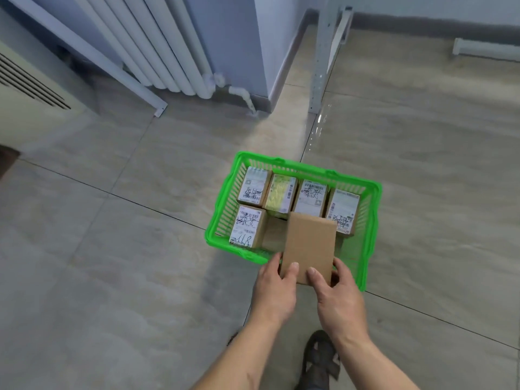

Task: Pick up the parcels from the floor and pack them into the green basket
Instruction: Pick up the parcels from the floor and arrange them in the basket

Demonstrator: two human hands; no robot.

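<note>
Both hands gripping plain brown parcel (308, 247) low centre: left hand (277, 291), right hand (336, 298), thumbs on top, fingers hidden beneath. Partly blocking green basket (225, 209); five labelled parcels (247, 228) inside, open gap at near row.

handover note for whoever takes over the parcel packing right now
Left hand and right hand both grip the near end of a plain brown parcel, held over the near side of the green basket.
Done: five labelled parcels lie in the basket, four along the far row and one at near left.
Left: set the held parcel into the near gap. No other parcels show on the floor.
</note>
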